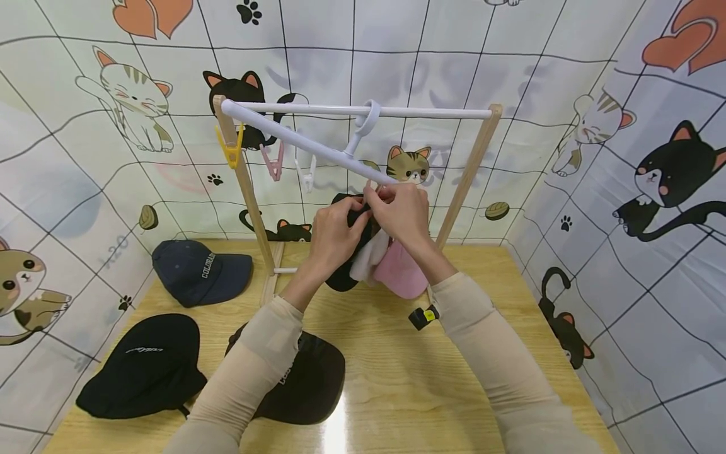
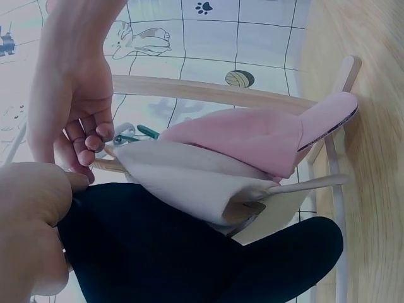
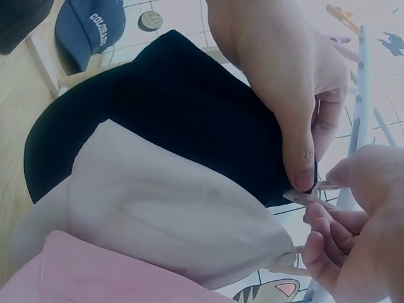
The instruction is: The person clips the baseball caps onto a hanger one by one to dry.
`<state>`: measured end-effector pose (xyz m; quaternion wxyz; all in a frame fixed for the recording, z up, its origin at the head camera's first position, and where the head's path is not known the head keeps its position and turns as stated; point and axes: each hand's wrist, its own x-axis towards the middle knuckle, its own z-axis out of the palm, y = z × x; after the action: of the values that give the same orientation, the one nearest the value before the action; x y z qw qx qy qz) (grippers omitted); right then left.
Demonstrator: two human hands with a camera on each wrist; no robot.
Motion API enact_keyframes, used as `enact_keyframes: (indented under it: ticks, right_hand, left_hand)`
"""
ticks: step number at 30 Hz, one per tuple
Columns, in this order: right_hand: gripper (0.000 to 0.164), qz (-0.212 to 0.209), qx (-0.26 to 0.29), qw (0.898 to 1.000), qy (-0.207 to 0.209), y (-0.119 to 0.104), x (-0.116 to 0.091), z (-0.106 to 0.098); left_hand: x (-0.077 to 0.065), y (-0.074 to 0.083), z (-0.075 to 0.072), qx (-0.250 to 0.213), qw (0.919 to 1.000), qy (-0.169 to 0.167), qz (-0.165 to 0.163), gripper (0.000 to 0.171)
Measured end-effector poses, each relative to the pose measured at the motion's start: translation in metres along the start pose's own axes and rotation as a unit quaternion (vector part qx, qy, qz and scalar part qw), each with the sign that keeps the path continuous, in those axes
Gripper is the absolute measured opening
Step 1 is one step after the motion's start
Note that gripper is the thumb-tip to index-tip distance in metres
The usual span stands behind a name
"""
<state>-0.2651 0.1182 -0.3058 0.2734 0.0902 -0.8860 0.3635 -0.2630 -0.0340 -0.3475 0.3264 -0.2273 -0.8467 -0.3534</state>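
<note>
My left hand [image 1: 334, 236] pinches the edge of a black cap [image 3: 183, 113], thumb on top of the cloth, below the tilted white hanger [image 1: 300, 144]. Close beside it, my right hand [image 1: 405, 211] has its thumb and fingers around a pale clothespin [image 3: 306, 198] at that same cap edge. A white cap [image 2: 196, 177] and a pink cap [image 2: 233, 136] hang next to the black one, on the right in the head view. A green clothespin [image 2: 147, 131] shows above the pink cap.
The hanger hooks over the rod [image 1: 437, 113] of a wooden-legged rack. Yellow [image 1: 230, 148], pink [image 1: 273, 162] and white clothespins [image 1: 307, 173] hang at its left. A navy cap [image 1: 193, 271], black hat [image 1: 147, 366], dark brown cap [image 1: 317, 378] and small black-yellow object [image 1: 423, 317] lie on the table.
</note>
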Motion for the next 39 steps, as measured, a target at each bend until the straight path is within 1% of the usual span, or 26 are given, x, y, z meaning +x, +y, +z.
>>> enact_keyframes:
  ticks: [5, 8, 11, 16, 21, 24, 28, 32, 35, 39]
  right_hand:
    - [0.038, 0.022, 0.011, 1.000, -0.015, 0.003, -0.003, -0.001]
    - [0.038, 0.026, 0.010, 0.999, -0.024, 0.004, -0.005, -0.002]
    - [0.037, 0.022, 0.012, 0.999, -0.029, 0.006, -0.007, -0.004]
    - [0.040, 0.003, 0.020, 0.999, -0.028, 0.011, -0.011, -0.008]
    - [0.037, -0.010, 0.040, 0.999, -0.032, 0.015, -0.016, -0.013]
    - [0.032, -0.006, 0.058, 0.998, -0.040, 0.018, -0.020, -0.016]
    - [0.031, 0.003, 0.081, 0.995, -0.057, 0.023, -0.024, -0.020]
    - [0.032, 0.009, 0.108, 0.992, -0.073, 0.026, -0.028, -0.023]
    - [0.034, 0.005, 0.123, 0.989, -0.078, 0.028, -0.031, -0.025]
    - [0.035, -0.010, 0.134, 0.988, -0.073, 0.030, -0.033, -0.025]
  left_hand:
    - [0.000, -0.002, 0.001, 0.006, 1.0000, 0.006, -0.001, 0.019]
    - [0.000, -0.004, 0.001, 0.008, 0.9999, 0.010, -0.002, 0.020]
    - [0.000, -0.005, 0.001, 0.007, 0.9999, 0.011, -0.006, 0.021]
    - [-0.001, -0.006, 0.001, 0.004, 0.9999, 0.008, -0.007, 0.020]
    - [-0.002, -0.009, 0.000, -0.007, 1.0000, 0.002, 0.006, 0.022]
    - [-0.004, -0.011, -0.001, -0.021, 0.9996, -0.007, 0.015, 0.024]
    - [-0.007, -0.012, -0.006, -0.041, 0.9988, -0.018, 0.020, 0.026]
    - [-0.011, -0.015, -0.014, -0.049, 0.9985, -0.020, 0.015, 0.029]
    - [-0.015, -0.018, -0.021, -0.049, 0.9985, -0.021, 0.007, 0.032]
    - [-0.023, -0.023, -0.036, -0.048, 0.9984, -0.030, 0.000, 0.036]
